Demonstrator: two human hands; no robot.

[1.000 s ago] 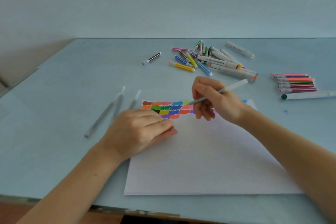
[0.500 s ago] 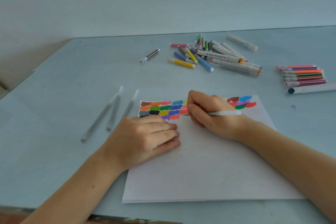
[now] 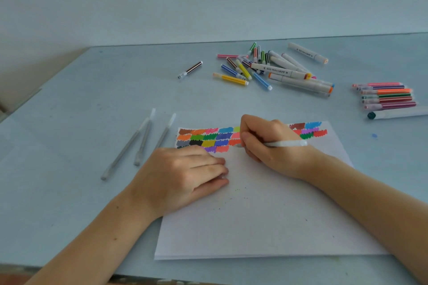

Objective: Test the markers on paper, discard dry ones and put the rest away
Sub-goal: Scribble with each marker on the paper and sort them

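A white sheet of paper (image 3: 266, 215) lies on the pale blue table, with rows of coloured test patches (image 3: 208, 137) along its far edge. My right hand (image 3: 268, 146) grips a thin white marker (image 3: 287, 144), its tip down on the paper beside the patches and hidden by my fingers. My left hand (image 3: 183, 173) rests flat on the paper's left part, fingers straight, pressing it down. Three grey thin markers (image 3: 139, 143) lie on the table left of the paper.
A loose pile of coloured and white markers (image 3: 273, 69) lies at the back centre. One brown marker (image 3: 191, 69) lies apart to its left. A neat row of markers (image 3: 386, 96) and a long white marker (image 3: 398, 113) sit at the right. The table's front edge (image 3: 139, 277) runs below.
My right hand came down from above the patches and turned the marker flat, bringing its tip onto the paper. My left hand has stayed on the sheet.
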